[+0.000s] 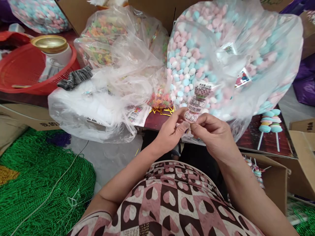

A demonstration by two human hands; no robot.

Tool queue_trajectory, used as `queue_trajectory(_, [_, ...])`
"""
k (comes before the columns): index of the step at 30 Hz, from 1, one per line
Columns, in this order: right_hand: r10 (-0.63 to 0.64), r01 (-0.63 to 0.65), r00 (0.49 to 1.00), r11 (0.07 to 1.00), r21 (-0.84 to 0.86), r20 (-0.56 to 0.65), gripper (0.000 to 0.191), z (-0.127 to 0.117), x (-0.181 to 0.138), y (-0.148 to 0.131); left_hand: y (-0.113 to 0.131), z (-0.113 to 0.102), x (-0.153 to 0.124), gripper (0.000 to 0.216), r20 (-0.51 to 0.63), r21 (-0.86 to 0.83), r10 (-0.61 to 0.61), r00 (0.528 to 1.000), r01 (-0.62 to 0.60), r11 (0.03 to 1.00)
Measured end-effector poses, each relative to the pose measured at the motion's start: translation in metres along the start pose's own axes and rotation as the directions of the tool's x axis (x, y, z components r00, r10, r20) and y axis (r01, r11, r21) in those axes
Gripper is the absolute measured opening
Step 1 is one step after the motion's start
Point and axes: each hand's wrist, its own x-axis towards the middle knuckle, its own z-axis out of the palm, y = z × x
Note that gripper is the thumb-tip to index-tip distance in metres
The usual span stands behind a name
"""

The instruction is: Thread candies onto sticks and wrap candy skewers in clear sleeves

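Left hand (172, 131) and right hand (213, 133) together, fingers (183, 126) in pinch, forearms inward.

We find no wording sharp enough to read. The small packet (197, 105) carries a barcode and dense dark print, all blurred. The left cardboard box (31, 119) and the right cardboard box (305, 126) each show dark Chinese characters, and a paper leaflet (136, 114) bears tiny colourful print.

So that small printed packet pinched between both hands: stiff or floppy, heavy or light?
Probably fairly floppy: the small printed packet looks like thin film, pinched at its lower end by the left hand and right hand. Likely very light, since fingertips alone hold it. The glossy film may be slippery.
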Motion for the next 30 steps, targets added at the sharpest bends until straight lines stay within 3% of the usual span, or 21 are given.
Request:
queue_trajectory(3, [0.005, -0.004, 0.999, 1.000, -0.010, 0.051, 0.014, -0.001, 0.000, 0.005, 0.012, 0.001, 0.004, 0.052, 0.093, -0.238, -0.050, 0.994, 0.071, 0.969])
queue_trajectory(7, [0.001, -0.001, 1.000, 1.000, -0.028, 0.028, 0.010, -0.005, 0.005, 0.014, 0.031, 0.001, 0.000, 0.046, 0.121, -0.353, -0.016, 0.993, 0.058, 0.934])
queue_trajectory(10, [-0.062, 0.050, 0.991, 0.994, -0.096, -0.121, 0.009, -0.013, 0.014, 0.011, 0.040, -0.001, -0.007, 0.054, 0.158, -0.190, 0.069, 0.985, -0.038, 0.981])
queue_trajectory(12, [-0.171, 0.122, 0.952, 0.973, -0.198, -0.254, 0.010, -0.017, 0.018, 0.001, 0.041, -0.001, -0.009, 0.051, 0.195, 0.001, 0.089, 0.977, -0.091, 0.996])
queue_trajectory(15, [-0.384, 0.234, 0.865, 0.878, -0.417, -0.324, 0.012, -0.017, 0.016, -0.018, 0.033, 0.002, -0.003, 0.048, 0.186, 0.145, -0.031, 0.982, 0.004, 0.989])
queue_trajectory(19, [-0.523, 0.404, 0.849, 0.731, -0.550, -0.071, 0.012, -0.007, 0.004, -0.025, 0.024, 0.004, 0.015, 0.061, 0.043, -0.237, -0.258, 0.965, 0.260, 0.936])
queue_trajectory(22, [-0.528, 0.498, 0.843, 0.696, -0.517, 0.102, 0.014, -0.004, 0.001, -0.014, 0.028, -0.001, 0.022, 0.050, -0.025, -0.412, -0.325, 0.945, 0.286, 0.865])
queue_trajectory(25, [-0.506, 0.499, 0.850, 0.687, -0.529, 0.146, 0.016, -0.007, 0.006, -0.002, 0.033, -0.005, 0.016, 0.047, 0.008, -0.361, -0.316, 0.949, 0.298, 0.884])
queue_trajectory(27, [-0.495, 0.492, 0.854, 0.674, -0.552, 0.157, 0.015, -0.011, 0.012, 0.003, 0.032, -0.006, 0.009, 0.047, 0.051, -0.231, -0.297, 0.954, 0.300, 0.925])
queue_trajectory(30, [-0.497, 0.465, 0.861, 0.677, -0.571, 0.112, 0.013, -0.016, 0.019, 0.005, 0.026, -0.003, 0.000, 0.028, 0.028, 0.009, -0.230, 0.973, 0.230, 0.973])
